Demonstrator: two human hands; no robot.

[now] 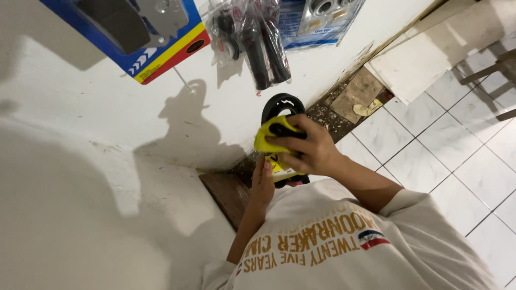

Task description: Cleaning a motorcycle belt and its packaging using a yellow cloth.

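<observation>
White wall and tiled floor (430, 139) lie beyond your hands. Your right hand (312, 147) has its fingers wrapped over a yellow-and-black packaged part (277, 140), held mid-air before your chest. Your left hand (262, 182) props it from below, fingers pressed together. You appear to be inspecting; keep both grips firm when turning it.

- The right hand (309, 147) wraps over the top of a yellow and black handheld tool (278, 145), fingers curled around its yellow body.
- The left hand (262, 182) supports the tool from beneath, fingertips touching its lower yellow part.
- A black ring-shaped part (280, 103) sticks out beyond the tool.
- On the white wall (107, 123) hang a blue, yellow and red package (145, 37), a clear bag of black parts (258, 43) and a blister pack (317, 19).
- White floor tiles (430, 145) lie to the right.
</observation>
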